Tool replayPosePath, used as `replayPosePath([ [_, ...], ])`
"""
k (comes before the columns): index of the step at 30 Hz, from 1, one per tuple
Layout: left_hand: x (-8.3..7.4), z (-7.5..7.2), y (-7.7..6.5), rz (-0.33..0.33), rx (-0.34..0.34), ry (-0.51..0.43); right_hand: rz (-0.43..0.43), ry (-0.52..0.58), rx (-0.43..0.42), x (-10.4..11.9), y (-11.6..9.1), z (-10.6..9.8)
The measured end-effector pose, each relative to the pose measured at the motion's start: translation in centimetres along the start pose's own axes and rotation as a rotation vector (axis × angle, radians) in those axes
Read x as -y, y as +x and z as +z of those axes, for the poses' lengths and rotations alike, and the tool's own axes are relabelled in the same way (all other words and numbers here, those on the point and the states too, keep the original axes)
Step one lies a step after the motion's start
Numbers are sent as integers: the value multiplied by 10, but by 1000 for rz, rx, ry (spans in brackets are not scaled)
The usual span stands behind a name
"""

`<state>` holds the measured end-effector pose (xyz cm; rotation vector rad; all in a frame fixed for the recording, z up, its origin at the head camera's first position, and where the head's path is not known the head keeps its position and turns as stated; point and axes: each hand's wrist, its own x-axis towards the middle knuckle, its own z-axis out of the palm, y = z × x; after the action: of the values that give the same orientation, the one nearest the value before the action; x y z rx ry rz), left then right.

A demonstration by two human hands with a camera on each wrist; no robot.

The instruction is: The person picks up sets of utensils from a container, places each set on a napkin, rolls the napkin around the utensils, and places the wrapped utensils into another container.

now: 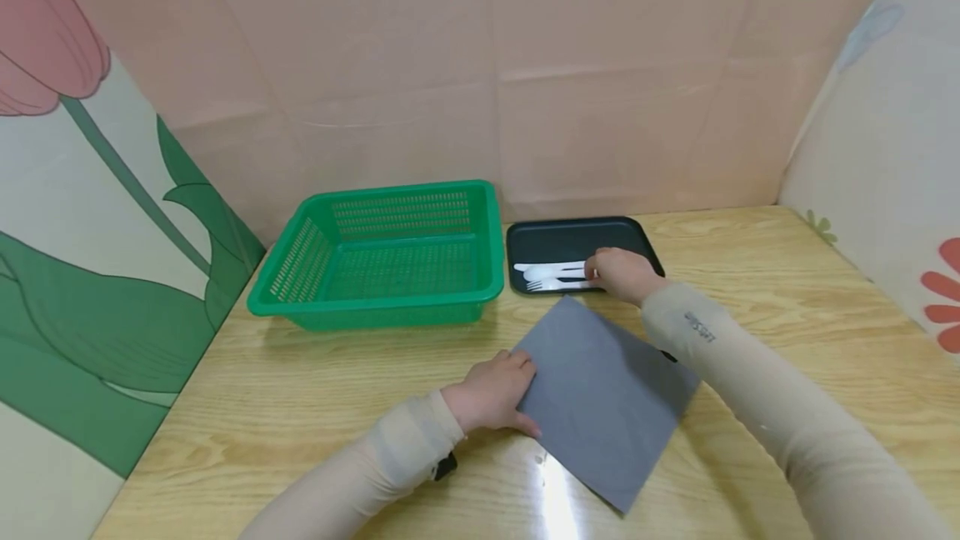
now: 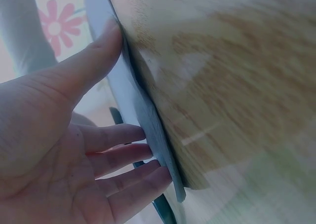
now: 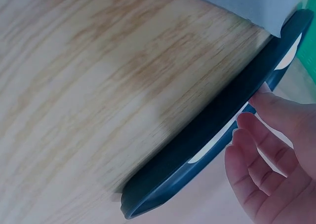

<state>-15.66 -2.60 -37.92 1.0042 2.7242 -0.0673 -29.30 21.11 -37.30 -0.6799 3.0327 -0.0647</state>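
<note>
Touching grey cloth [image 1: 600, 398], left hand [image 1: 493, 390], green basket [image 1: 375, 312] beside black tray [image 1: 573, 238]

Right hand [image 3: 291, 184] at the dark tray [image 3: 202, 123], white pieces [image 3: 218, 140] inside, grey cloth [image 3: 247, 7] near.

Snug cream sleeves cover both arms — the left sleeve [image 1: 337, 477] at the bottom, left of centre in the head view, the right sleeve [image 1: 787, 411] at lower right, both creased. Dark lettering [image 1: 700, 326], apparently "Let's Slim", marks the right one. A greyish band [image 1: 412, 442] shows toward the left one's end — a black piece [image 1: 445, 467] juts out below.
</note>
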Motion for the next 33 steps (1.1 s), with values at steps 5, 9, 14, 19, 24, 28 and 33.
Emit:
replayPosePath([
  [5,-1,1,1,-3,-1,-4,-11,2,-2,0,2,2],
  [9,-1,2,0,-4,-2,-7,-2,1,14,1,4,1],
  [14,0,2,0,-3,-5,3,13,4,42,1,8,0],
  [19,1,1,1,1,-6,-6,12,21,68,-1,12,0],
  [24,1,1,2,3,-3,-12,21,26,93,-2,15,-2],
  [28,1,1,2,-2,2,-14,29,29,107,-1,15,-3],
  [33,0,1,2,-8,8,-13,26,33,109,-3,16,-3],
])
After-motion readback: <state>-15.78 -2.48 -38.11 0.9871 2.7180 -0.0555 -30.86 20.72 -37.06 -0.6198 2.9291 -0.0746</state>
